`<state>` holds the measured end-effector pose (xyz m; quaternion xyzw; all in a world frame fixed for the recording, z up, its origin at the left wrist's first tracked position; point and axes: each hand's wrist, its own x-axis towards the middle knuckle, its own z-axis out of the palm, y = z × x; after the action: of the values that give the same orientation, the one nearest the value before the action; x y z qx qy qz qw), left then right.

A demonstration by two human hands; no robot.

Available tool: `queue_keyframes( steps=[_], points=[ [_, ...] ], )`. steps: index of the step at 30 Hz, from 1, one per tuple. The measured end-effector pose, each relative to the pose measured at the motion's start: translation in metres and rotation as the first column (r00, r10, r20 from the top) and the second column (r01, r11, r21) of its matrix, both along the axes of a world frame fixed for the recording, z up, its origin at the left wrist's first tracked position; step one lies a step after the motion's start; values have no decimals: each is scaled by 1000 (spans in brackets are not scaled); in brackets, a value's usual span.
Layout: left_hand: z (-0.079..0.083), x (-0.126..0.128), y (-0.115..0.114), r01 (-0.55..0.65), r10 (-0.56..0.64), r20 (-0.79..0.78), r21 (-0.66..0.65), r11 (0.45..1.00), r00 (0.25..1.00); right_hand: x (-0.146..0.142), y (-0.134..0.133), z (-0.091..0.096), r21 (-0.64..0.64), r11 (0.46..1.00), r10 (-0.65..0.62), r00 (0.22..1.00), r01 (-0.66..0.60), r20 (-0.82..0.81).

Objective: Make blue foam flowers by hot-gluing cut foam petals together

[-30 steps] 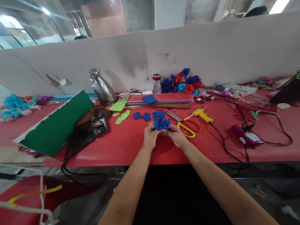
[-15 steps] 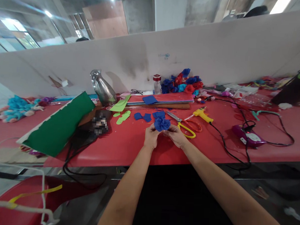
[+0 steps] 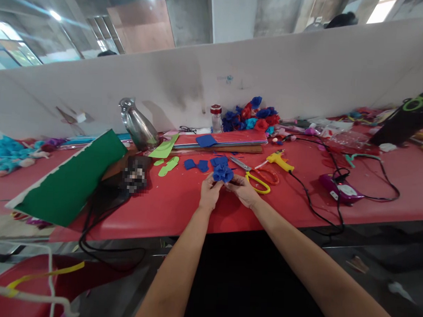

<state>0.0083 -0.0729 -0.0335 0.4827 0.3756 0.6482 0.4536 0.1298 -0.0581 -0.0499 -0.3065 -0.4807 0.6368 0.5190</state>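
Observation:
Between my two hands is a ruffled blue paper flower [image 3: 223, 173], raised a little over the red table. My left hand [image 3: 210, 192] grips it from the left side, and the fingers of my right hand [image 3: 243, 190] close on its right side. The flower's underside is hidden by my fingers. Blue paper pieces [image 3: 196, 165] lie just beyond, to the left, and a stack of blue pieces [image 3: 219, 161] sits right behind the flower. Scissors with yellow and red handles [image 3: 257, 181] rest near my right hand. A yellow glue gun [image 3: 280, 160] lies farther right.
Light green cutouts [image 3: 169, 166] and a green sheet [image 3: 73, 180] are at left. Behind them stand a metal jug [image 3: 139, 125] and a lidded jar [image 3: 216, 119]. Finished flowers [image 3: 255, 116] are heaped by the partition. A purple power box [image 3: 339, 188] trails black cords at right.
The whole view has shifted slightly, so the scene sits farther left. The flower is turned a little between my fingers, and both hands still hold it.

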Motion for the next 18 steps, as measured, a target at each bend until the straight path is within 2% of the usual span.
queue_keyframes(
  steps=[4, 9, 18],
  points=[
    [-2, -2, 1, -23, 23, -20, 19, 1000, 1000, 1, -1, 1, -12, 1000, 6, 1000, -7, -23],
    [-1, -2, 0, -43, 43, 32, 24, 999, 999, 1, 0, -1, -30, 1000, 0, 999, -1, -41],
    [4, 0, -3, 14, -13, 76, -11, 1000, 997, 1, -3, 4, -1, 1000, 20, 999, -20, -25]
  ],
)
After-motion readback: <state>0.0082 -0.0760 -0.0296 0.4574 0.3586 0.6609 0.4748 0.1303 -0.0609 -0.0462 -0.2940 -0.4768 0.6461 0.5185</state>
